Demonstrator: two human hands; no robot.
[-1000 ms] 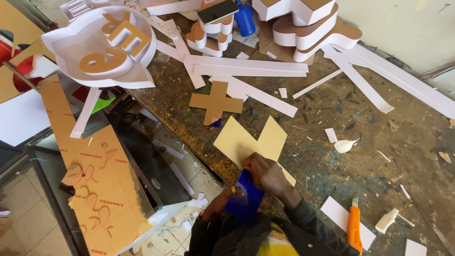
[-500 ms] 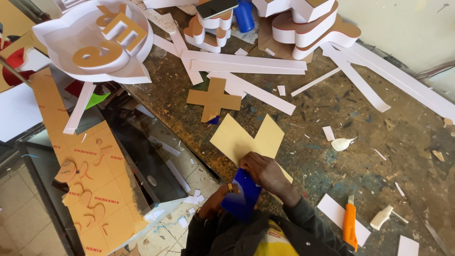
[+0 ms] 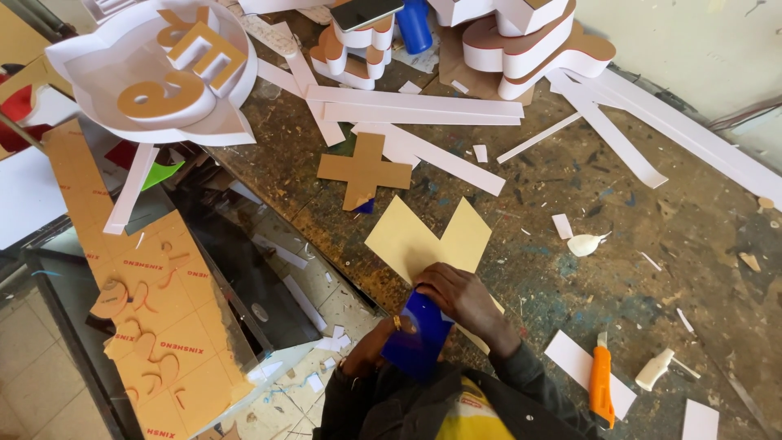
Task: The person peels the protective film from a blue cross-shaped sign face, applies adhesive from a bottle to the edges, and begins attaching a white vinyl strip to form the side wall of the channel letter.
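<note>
A pale yellow cut-out sheet (image 3: 423, 240), shaped with two upper lobes, lies flat on the bench (image 3: 668, 212) near its front edge, and its lower part is covered by the person's hands and a blue plastic piece (image 3: 417, 336). The right hand (image 3: 460, 295) rests knuckles-up on the sheet's lower edge, its fingers curled down over the top of the blue piece and pressed on it; how firmly they grip cannot be made out. The left hand (image 3: 376, 342) comes up from below, mostly hidden behind the blue piece, with a ring showing on one finger; its fingers seem wrapped on the blue piece's left side, though their tips are out of sight. Both dark sleeves bend in close to the body at the bottom edge of the view. Just above the sheet lies a brown cardboard cross (image 3: 364, 169), with long white strips (image 3: 415, 106) beyond it. To the right, an orange utility knife (image 3: 601, 385) lies on a white scrap, well apart from the hands.
</note>
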